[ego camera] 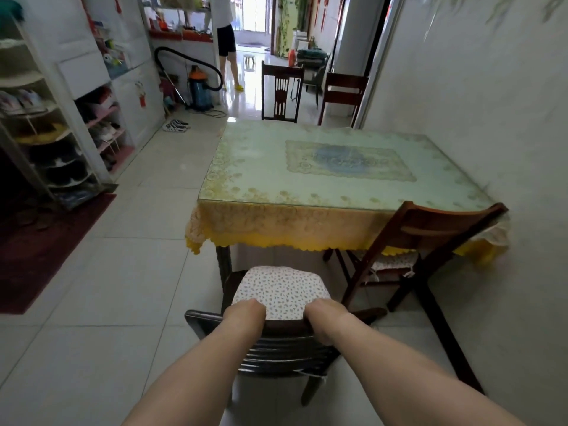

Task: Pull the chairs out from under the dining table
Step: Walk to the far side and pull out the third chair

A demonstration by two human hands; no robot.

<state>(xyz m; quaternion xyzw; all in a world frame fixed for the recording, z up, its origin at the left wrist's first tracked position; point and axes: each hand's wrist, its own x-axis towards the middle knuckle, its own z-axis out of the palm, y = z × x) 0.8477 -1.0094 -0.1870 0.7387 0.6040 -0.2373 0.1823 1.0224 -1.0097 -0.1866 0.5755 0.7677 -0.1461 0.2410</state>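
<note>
A dark wooden chair (203, 321) with a white flowered seat cushion stands directly in front of me, its seat clear of the dining table (307, 186). My left hand (244, 312) and my right hand (322, 315) both grip the top rail of its backrest, fingers curled over the far side. A second brown chair (436, 226) stands at the table's near right corner, seat partly under the yellow tablecloth. Two more chairs stand at the far end, one (281, 90) to the left and one (344, 90) to the right.
The wall (491, 103) runs along the table's right side. A shoe rack (46, 142) and white cabinets line the left, with a dark red mat (40, 250) on the tiled floor. A vacuum cleaner (199, 90) and a standing person (227, 41) are at the back.
</note>
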